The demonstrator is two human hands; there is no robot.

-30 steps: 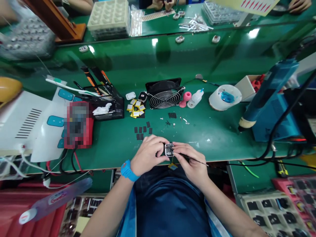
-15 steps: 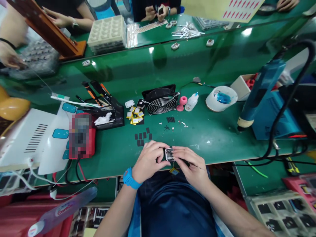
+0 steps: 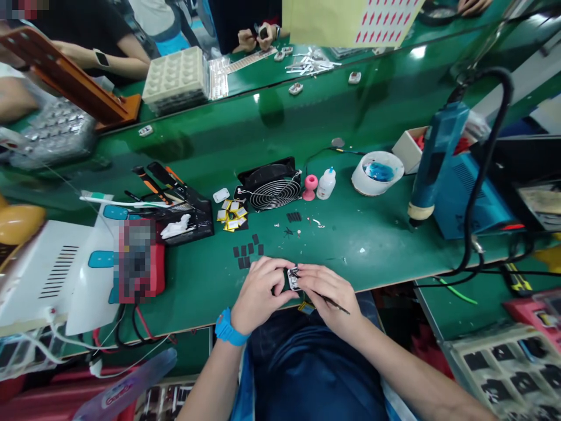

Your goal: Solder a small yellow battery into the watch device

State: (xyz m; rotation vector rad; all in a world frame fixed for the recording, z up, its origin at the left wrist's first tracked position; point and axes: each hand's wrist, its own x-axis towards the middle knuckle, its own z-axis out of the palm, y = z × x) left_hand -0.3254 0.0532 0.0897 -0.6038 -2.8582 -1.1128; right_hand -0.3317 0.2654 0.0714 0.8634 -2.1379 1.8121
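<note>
At the bench's front edge, my left hand [image 3: 262, 293] grips a small white watch-like case [image 3: 293, 282] between thumb and fingers; its inside faces up and shows electronic parts. A blue wristband is on that wrist. My right hand [image 3: 335, 287] is closed on slim dark tweezers [image 3: 336, 304], their tips over the case and partly hidden by the fingers. Below the case hangs a small yellow-edged battery [image 3: 306, 307], partly covered by my right hand. Just beyond my left hand lie several black rectangular pads [image 3: 250, 249].
Farther back are a pile of batteries [image 3: 232, 216], a fan [image 3: 274, 193], a pink holder [image 3: 310, 188], a white bottle [image 3: 326, 184] and a white tub [image 3: 366, 182]. A red meter [image 3: 158, 269] stands left, a blue hot-air tool [image 3: 432, 155] right. Other people work across the bench.
The camera view has shifted, so the bench objects appear farther left and most sit slightly lower. My right hand has tilted the tweezers more steeply; both hands stay at the case.
</note>
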